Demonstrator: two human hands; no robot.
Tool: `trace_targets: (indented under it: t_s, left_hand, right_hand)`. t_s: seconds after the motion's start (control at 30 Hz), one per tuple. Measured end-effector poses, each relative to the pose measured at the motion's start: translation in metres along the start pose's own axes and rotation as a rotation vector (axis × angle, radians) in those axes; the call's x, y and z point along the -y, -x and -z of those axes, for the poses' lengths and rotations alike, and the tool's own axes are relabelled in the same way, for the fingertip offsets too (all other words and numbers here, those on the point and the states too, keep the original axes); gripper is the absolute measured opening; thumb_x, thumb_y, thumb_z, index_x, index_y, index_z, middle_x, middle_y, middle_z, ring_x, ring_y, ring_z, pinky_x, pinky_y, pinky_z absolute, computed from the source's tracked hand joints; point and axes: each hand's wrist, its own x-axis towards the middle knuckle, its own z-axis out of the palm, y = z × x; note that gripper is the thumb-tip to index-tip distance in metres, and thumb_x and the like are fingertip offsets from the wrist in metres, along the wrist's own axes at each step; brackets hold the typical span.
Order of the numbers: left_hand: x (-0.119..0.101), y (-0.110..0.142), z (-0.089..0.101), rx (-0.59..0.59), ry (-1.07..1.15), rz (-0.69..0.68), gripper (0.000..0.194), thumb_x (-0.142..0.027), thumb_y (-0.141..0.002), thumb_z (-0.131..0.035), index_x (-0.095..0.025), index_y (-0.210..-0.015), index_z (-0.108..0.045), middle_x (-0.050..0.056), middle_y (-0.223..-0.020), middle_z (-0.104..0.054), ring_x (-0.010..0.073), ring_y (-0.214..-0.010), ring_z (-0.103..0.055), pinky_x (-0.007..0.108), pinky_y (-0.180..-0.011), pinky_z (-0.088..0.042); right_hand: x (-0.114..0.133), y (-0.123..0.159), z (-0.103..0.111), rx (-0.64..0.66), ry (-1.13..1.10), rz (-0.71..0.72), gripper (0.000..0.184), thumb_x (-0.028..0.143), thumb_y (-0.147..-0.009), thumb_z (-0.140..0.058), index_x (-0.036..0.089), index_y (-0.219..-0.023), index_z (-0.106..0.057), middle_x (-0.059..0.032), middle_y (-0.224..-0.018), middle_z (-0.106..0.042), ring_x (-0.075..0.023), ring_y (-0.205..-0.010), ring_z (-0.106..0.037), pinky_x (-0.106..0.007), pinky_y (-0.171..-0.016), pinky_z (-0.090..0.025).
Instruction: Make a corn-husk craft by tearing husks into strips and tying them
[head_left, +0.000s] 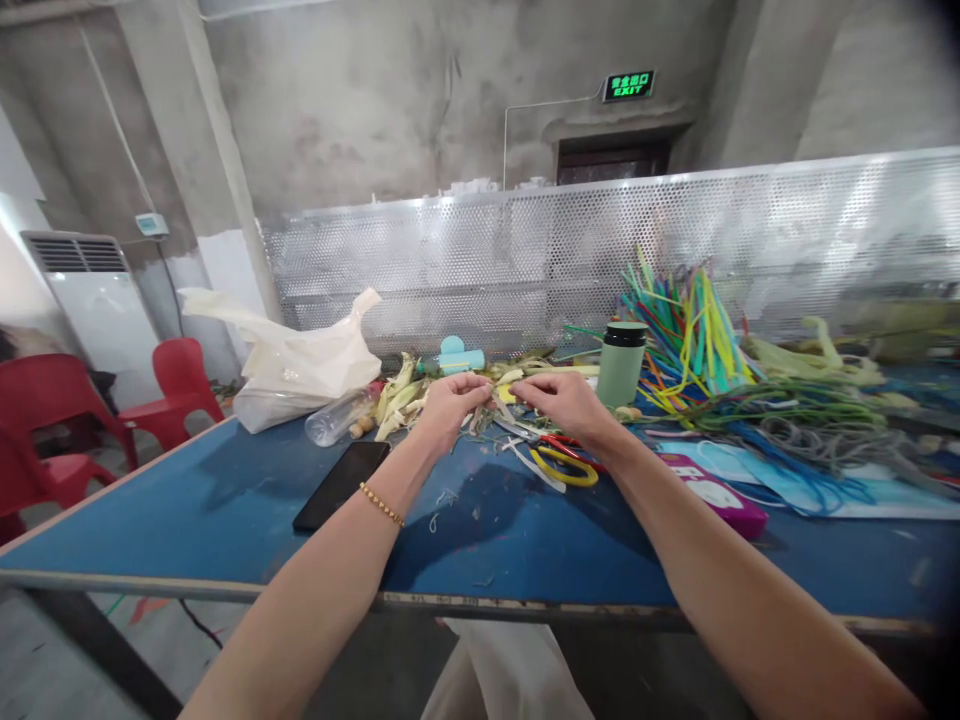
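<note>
Blue bench (247, 500) before a perforated metal screen (450, 270) — left hand (457, 400) and right hand (559, 400) with grips pinched, contents indistinct.

Blue worktop (255, 510): black phone (341, 487) toward near edge, left of centre; white plastic bag (300, 365) at far left corner. Yellow-handled scissors (564, 466) mid-worktop; purple box (716, 497) right of them.

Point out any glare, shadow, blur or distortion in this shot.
Head view: whitish glare streaks the perforated silver metal panel; head view: soft dark shadows fall on the blue tabletop beneath the arms; head view: small details around the fingertips look soft; head view: wide-angle stretching towards the edges, with a dark vignette at the upper right corner.
</note>
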Motion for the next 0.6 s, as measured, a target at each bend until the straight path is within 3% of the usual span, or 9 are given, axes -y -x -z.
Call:
trace_targets:
  t_s: [0.13,0.33,0.47,0.6]
  left_hand:
    - [0.007,0.001,-0.005,0.041,-0.083,-0.022,0.023,-0.02,-0.068,-0.078,-0.012,-0.087,-0.069,0.004,-0.068,-0.068,0.0121,-0.059,-0.061,0.024,-0.06,-0.044]
    - [0.003,0.002,-0.001,0.222,-0.295,-0.036,0.032,-0.016,-0.066,-0.08,-0.013,-0.096,-0.07,0.0,-0.059,-0.062,0.0115,-0.053,-0.054,0.025,-0.057,-0.04]
    - [-0.004,0.005,0.001,0.287,-0.24,0.019,0.038,-0.024,-0.066,-0.082,-0.013,-0.101,-0.072,0.002,-0.065,-0.065,0.0118,-0.058,-0.055,0.026,-0.061,-0.041]
    - [-0.007,0.007,0.002,0.299,-0.172,0.096,0.036,-0.03,-0.065,-0.083,-0.011,-0.095,-0.073,0.007,-0.076,-0.07,0.0117,-0.063,-0.057,0.026,-0.063,-0.041]
  right_hand:
    - [0.003,0.001,-0.009,-0.014,-0.145,-0.005,0.036,0.047,-0.081,-0.06,0.013,-0.072,-0.069,0.0,-0.063,-0.057,-0.0112,-0.059,-0.046,-0.024,-0.056,-0.033]
    - [0.002,0.002,-0.01,0.052,-0.021,0.09,0.028,0.036,-0.078,-0.059,0.016,-0.06,-0.057,0.0035,-0.057,-0.046,-0.0097,-0.057,-0.038,-0.024,-0.055,-0.029]
    - [0.007,0.004,-0.007,0.108,-0.085,0.073,0.029,0.037,-0.08,-0.058,0.017,-0.059,-0.054,0.0028,-0.056,-0.049,-0.0099,-0.056,-0.041,-0.025,-0.055,-0.032]
    - [0.008,0.003,-0.004,0.02,-0.196,0.053,0.03,0.041,-0.081,-0.059,0.017,-0.062,-0.056,0.0019,-0.057,-0.053,-0.0109,-0.055,-0.046,-0.026,-0.056,-0.036]
